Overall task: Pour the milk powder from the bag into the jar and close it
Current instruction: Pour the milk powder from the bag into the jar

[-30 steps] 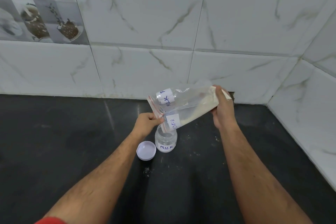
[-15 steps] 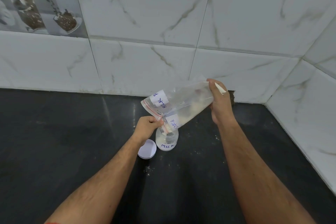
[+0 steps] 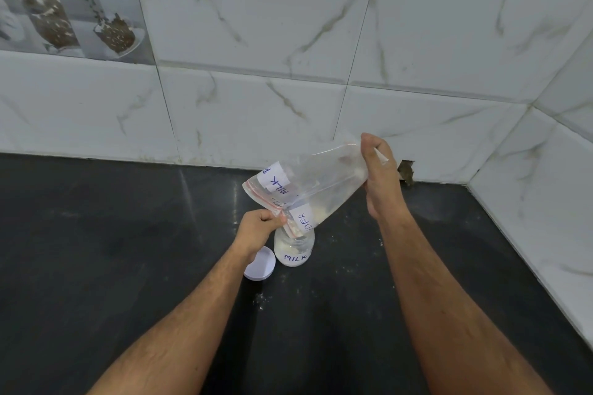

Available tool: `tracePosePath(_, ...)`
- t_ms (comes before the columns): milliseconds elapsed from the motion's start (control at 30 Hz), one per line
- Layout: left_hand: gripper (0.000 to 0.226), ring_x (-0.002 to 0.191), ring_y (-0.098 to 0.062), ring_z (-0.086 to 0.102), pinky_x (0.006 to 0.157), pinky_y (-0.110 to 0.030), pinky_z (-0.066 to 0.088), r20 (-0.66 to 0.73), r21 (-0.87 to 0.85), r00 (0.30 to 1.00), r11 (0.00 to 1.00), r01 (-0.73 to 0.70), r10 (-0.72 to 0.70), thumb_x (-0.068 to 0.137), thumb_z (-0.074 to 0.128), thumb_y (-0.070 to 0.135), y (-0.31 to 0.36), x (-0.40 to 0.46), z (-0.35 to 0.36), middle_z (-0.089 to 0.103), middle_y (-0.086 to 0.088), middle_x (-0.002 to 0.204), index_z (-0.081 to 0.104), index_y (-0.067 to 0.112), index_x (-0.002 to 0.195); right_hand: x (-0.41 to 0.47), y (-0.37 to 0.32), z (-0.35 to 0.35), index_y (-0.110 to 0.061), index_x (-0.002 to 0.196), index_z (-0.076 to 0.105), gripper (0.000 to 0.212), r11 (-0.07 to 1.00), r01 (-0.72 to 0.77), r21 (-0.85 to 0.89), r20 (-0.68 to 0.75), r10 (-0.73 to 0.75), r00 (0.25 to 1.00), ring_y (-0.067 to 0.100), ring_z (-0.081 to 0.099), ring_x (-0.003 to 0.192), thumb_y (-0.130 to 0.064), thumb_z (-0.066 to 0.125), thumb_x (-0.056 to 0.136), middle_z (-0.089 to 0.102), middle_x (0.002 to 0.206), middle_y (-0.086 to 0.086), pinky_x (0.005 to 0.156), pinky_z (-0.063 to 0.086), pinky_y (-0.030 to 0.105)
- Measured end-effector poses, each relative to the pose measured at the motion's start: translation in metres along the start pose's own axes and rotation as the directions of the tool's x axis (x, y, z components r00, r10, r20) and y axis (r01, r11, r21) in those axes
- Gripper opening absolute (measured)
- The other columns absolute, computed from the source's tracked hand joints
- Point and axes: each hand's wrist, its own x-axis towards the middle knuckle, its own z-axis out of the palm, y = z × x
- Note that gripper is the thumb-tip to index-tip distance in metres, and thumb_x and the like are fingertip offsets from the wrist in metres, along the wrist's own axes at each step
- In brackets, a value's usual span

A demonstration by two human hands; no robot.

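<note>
Bag (image 3: 324,189) tilted, mouth down over open jar (image 3: 293,248) on dark worktop (image 3: 112,250). Left hand (image 3: 256,229) pinching zip edge at jar mouth; right hand (image 3: 380,176) gripping raised bag bottom at 2 o'clock. Powder collected low in bag and jar. Lid (image 3: 260,264) lying at jar's 8 o'clock, beside it.

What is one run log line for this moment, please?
phase: pouring | bag: tilted, mouth in jar | left hand: pinches bag mouth | right hand: lifts bag bottom | lid: off, beside jar
</note>
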Motion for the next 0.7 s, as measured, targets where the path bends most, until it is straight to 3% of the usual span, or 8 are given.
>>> tracePosePath(67, 0.016, 0.069, -0.001, 0.069, 0.065, -0.014, 0.051, 0.007, -0.021, 1.0, 1.0, 0.0, 0.001, 0.089, 0.069, 0.006, -0.002, -0.002, 0.0, 0.076, 0.002, 0.076, 0.073, 0.01, 0.074, -0.005, 0.001, 0.001, -0.029, 0.131, 0.052, 0.092, 1.0, -0.018, 0.003, -0.002, 0.018, 1.0, 0.02, 0.055, 0.128, -0.089, 0.059, 0.062, 0.057, 0.139, 0.003, 0.105, 0.045, 0.039)
tracePosePath(133, 0.014, 0.073, -0.003, 0.071, 0.067, -0.015, 0.052, 0.008, -0.035, 1.0, 0.999, -0.005, 0.006, 0.089, 0.069, 0.007, -0.003, -0.003, 0.0, 0.077, 0.0, 0.08, 0.074, 0.009, 0.076, -0.009, 0.002, 0.002, -0.028, 0.14, 0.044, 0.109, 0.998, -0.039, 0.058, -0.014, 0.04, 0.999, 0.018, 0.052, 0.13, -0.097, 0.047, 0.055, 0.054, 0.141, 0.0, 0.108, 0.042, 0.04)
tracePosePath(300, 0.009, 0.084, -0.012, 0.073, 0.076, -0.022, 0.055, -0.003, -0.053, 1.0, 0.998, -0.02, 0.02, 0.089, 0.07, 0.008, -0.008, -0.002, 0.001, 0.078, -0.008, 0.089, 0.076, 0.003, 0.084, -0.011, 0.005, -0.003, -0.02, 0.147, 0.044, 0.09, 0.964, -0.114, 0.241, -0.017, 0.121, 0.992, 0.022, 0.056, 0.128, -0.076, 0.005, 0.089, 0.06, 0.138, 0.005, 0.114, 0.038, 0.046)
tracePosePath(433, 0.011, 0.087, -0.015, 0.073, 0.073, -0.019, 0.055, -0.009, -0.058, 1.0, 0.998, -0.024, 0.023, 0.089, 0.07, 0.009, -0.01, -0.002, 0.003, 0.078, -0.01, 0.092, 0.076, -0.001, 0.089, -0.012, 0.009, -0.006, -0.025, 0.154, 0.032, 0.093, 0.955, -0.124, 0.271, -0.087, 0.152, 0.984, 0.027, 0.043, 0.141, -0.08, 0.003, 0.085, 0.043, 0.155, 0.008, 0.117, 0.033, 0.048)
tracePosePath(600, 0.013, 0.085, -0.016, 0.072, 0.076, -0.022, 0.057, -0.024, -0.072, 0.999, 0.997, -0.028, 0.026, 0.089, 0.07, 0.008, -0.013, -0.001, 0.005, 0.077, -0.014, 0.092, 0.075, -0.004, 0.087, -0.019, 0.009, -0.006, -0.022, 0.15, 0.042, 0.098, 0.943, -0.163, 0.292, -0.026, 0.178, 0.984, 0.023, 0.049, 0.136, -0.08, -0.003, 0.084, 0.056, 0.145, 0.002, 0.116, 0.035, 0.044)
tracePosePath(700, 0.017, 0.085, -0.019, 0.07, 0.081, -0.029, 0.057, -0.033, -0.078, 0.999, 0.997, -0.025, 0.022, 0.088, 0.071, 0.01, -0.015, 0.0, 0.004, 0.076, -0.019, 0.093, 0.073, -0.007, 0.085, -0.026, 0.011, -0.003, -0.019, 0.142, 0.054, 0.107, 0.932, -0.179, 0.316, 0.083, 0.161, 0.983, 0.022, 0.054, 0.133, -0.084, -0.004, 0.08, 0.062, 0.139, 0.005, 0.115, 0.036, 0.042)
